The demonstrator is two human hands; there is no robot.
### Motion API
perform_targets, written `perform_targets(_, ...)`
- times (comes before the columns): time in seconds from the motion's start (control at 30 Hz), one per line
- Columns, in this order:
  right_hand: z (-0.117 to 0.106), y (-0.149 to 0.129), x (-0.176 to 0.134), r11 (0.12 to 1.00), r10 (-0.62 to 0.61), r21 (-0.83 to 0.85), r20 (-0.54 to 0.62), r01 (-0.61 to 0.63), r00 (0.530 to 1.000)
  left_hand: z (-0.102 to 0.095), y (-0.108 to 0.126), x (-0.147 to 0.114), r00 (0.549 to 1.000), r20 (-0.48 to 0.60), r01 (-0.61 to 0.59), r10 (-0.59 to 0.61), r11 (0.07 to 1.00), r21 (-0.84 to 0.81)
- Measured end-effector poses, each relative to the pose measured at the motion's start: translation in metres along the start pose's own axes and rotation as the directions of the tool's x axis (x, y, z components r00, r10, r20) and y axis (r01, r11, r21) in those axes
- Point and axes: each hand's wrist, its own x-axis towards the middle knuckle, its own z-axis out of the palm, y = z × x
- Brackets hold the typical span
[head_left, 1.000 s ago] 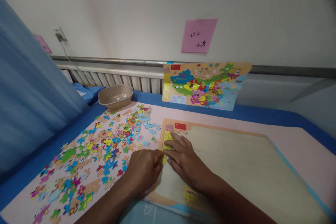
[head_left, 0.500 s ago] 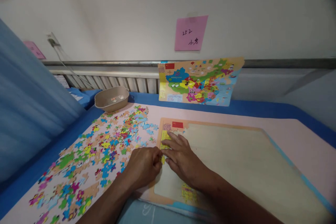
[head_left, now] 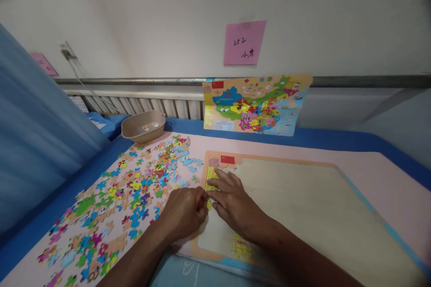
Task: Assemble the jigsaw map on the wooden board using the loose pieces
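A puzzle board [head_left: 296,206] with an orange and blue border lies in front of me. Joined pieces with a red flag [head_left: 228,159] fill its upper left corner, and a yellow strip of pieces [head_left: 211,173] runs down its left side. My right hand [head_left: 232,199] rests over that strip, fingers spread. Curled at the board's left edge, my left hand [head_left: 186,210] touches the lower end of the strip; whatever its fingers pinch is hidden. Below my right wrist, a joined yellow patch of pieces [head_left: 241,248] lies on the board.
Loose puzzle pieces [head_left: 134,186] cover the pink surface to the left. Behind them stands a beige basket [head_left: 143,132] holding a few pieces. A printed map sheet [head_left: 257,105] leans against the wall rail. A blue curtain [head_left: 43,134] hangs at far left.
Both hands stay in nearly the same place at the strip's lower end. The pieces and the board show no visible shift.
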Motion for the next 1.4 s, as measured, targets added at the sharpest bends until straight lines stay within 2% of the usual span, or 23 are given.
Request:
perform_targets(0.5,0.000,0.001,0.001,0.998,0.036,0.058,0.035,-0.038,0.999,0.007,-0.007,0.004,0.999,-0.038,-0.012,0.010,0.999,-0.034)
perform_targets(0.67,-0.002,0.000,0.001,0.996,0.038,0.077,0.027,-0.040,0.999,0.002,-0.003,0.001,0.999,-0.024,-0.023,0.025,0.998,0.060)
perform_targets(0.77,-0.003,0.000,0.001,0.997,0.034,0.070,0.024,-0.036,0.999,-0.002,0.007,-0.002,0.998,0.020,-0.057,0.054,0.973,0.222)
perform_targets(0.9,-0.001,0.001,0.000,0.998,0.013,0.056,0.013,-0.014,1.000,-0.002,0.020,-0.006,0.988,0.131,-0.132,0.087,0.913,0.385)
perform_targets(1.07,-0.002,0.000,0.001,0.999,0.013,0.045,0.007,-0.013,1.000,-0.005,0.023,-0.009,0.968,0.225,-0.201,0.111,0.880,0.430)
perform_targets(1.23,-0.003,0.000,0.001,0.999,0.019,0.029,0.022,-0.020,1.000,-0.007,0.022,-0.012,0.968,0.234,-0.196,0.095,0.868,0.456)
perform_targets(1.4,0.003,0.005,-0.002,0.998,-0.035,-0.061,0.008,0.035,0.999,-0.003,0.025,-0.016,0.960,0.252,-0.232,0.122,0.848,0.475)
